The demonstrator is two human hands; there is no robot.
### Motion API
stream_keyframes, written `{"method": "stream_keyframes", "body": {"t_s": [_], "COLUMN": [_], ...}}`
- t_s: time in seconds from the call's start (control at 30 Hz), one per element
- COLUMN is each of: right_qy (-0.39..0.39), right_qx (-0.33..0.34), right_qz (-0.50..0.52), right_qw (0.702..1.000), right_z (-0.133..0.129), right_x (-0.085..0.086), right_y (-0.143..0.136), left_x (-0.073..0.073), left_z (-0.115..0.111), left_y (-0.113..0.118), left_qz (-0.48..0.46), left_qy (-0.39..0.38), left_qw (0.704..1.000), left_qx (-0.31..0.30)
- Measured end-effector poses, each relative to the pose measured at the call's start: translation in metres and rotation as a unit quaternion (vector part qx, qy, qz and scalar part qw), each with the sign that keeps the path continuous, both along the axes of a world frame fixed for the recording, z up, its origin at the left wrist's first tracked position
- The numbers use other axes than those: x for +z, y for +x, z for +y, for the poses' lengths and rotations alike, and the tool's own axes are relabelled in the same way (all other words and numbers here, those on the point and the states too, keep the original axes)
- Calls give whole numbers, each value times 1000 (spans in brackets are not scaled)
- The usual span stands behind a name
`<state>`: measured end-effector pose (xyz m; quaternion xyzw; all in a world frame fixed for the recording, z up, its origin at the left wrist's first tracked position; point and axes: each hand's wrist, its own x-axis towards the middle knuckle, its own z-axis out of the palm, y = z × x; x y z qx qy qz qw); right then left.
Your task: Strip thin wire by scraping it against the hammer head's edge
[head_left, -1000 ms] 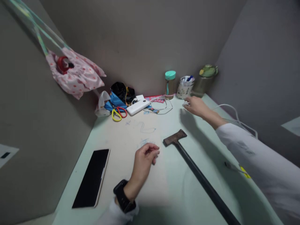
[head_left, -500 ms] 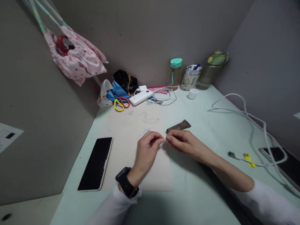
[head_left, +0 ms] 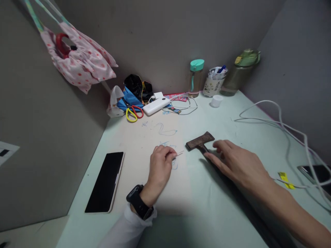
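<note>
Left hand (head_left: 161, 165) pinching thin stick (head_left: 179, 154) over paper (head_left: 137, 155); right hand (head_left: 235, 163) spread above axe (head_left: 200, 141) on table (head_left: 207, 210), contact unclear. Loose pinch could drop stick; bumped handle could pivot axe.

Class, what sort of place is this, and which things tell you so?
Probably a personal desk in a small cubicle: grey partitions enclose the tabletop, which holds a pen cup and a white power bank with cables.
</note>
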<state>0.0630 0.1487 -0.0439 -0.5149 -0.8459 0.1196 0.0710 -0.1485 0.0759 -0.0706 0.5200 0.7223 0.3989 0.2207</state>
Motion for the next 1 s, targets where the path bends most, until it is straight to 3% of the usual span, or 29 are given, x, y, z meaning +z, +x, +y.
{"method": "stream_keyframes", "body": {"t_s": [0.1,0.2,0.3,0.4,0.47,0.57,0.6,0.67,0.7,0.77,0.87,0.93,1.0], "right_qy": [-13,-24,-66,-171,-302,-489,-525,-546,-532,-447,-211,-65,11], "right_qx": [-18,-11,-27,-73,-90,-72,-62,-42,-33,-16,54,122,165], "right_qz": [-111,-117,-60,73,207,347,363,372,365,326,255,233,220], "right_qw": [994,993,996,980,926,797,767,749,763,833,942,963,961], "right_z": [-11,-14,-10,-6,-5,-6,-7,-11,-14,-22,-33,-40,-44], "right_x": [-10,-14,-11,-8,-8,-7,-6,-5,-4,-5,-12,-19,-26], "right_y": [9,2,-4,0,5,9,8,7,5,2,-4,-7,-10], "left_x": [-1,-2,-3,-4,-4,-5,-5,-5,-5,-5,-5,-5,-5], "left_z": [2,2,2,2,4,5,6,6,6,5,4,4,5], "left_y": [2,3,3,2,1,0,0,1,1,2,2,2,2], "left_qz": [54,96,121,122,112,101,99,99,101,105,111,115,121], "left_qy": [-16,-32,-49,-54,-55,-60,-60,-59,-57,-54,-53,-56,-63], "left_qw": [998,995,991,991,992,993,993,993,993,993,992,992,991], "left_qx": [0,-10,-10,-4,1,3,3,1,0,-3,-10,-13,-13]}}
